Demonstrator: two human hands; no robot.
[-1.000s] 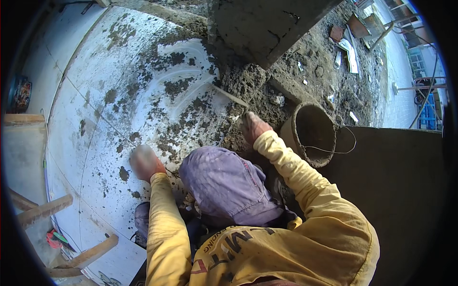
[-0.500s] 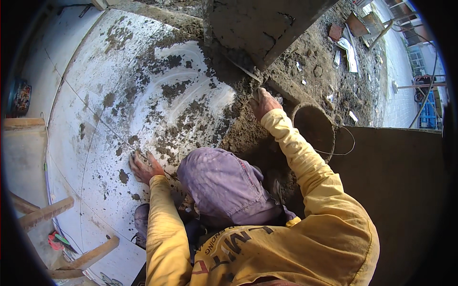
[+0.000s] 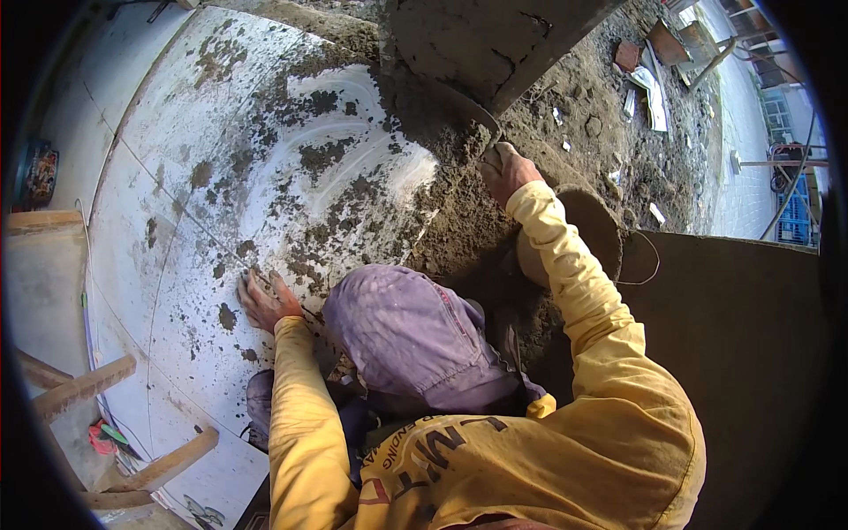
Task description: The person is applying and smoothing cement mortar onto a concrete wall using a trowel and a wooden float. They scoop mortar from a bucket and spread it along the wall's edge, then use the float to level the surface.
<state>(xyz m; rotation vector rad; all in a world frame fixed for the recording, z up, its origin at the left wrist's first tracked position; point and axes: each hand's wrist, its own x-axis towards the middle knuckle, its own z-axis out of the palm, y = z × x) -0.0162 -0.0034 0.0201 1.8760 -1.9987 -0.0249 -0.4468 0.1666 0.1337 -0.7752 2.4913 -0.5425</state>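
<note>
My left hand (image 3: 268,300) lies on the white, mortar-spattered floor surface (image 3: 199,252), its fingers spread and nothing in it. Beyond my knee, my right hand (image 3: 511,174) is closed round what looks like a trowel; its handle is hidden in my fist. The thin curved edge of the trowel blade (image 3: 475,108) shows just past my knuckles, beside a dark upright slab. Loose grey-brown mortar (image 3: 459,221) is heaped below and left of this hand. A round bucket (image 3: 594,231) stands under my right forearm, which partly covers it.
The dark slab (image 3: 477,49) rises at the top centre. Rubble and broken pieces (image 3: 654,97) lie on rough ground at the upper right. A large dark panel (image 3: 724,353) stands to my right. Wooden pieces (image 3: 88,393) are at the lower left.
My right hand has shifted a little right and away from me, and the blade edge moved with it. More of the bucket's side shows. My left hand has hardly moved.
</note>
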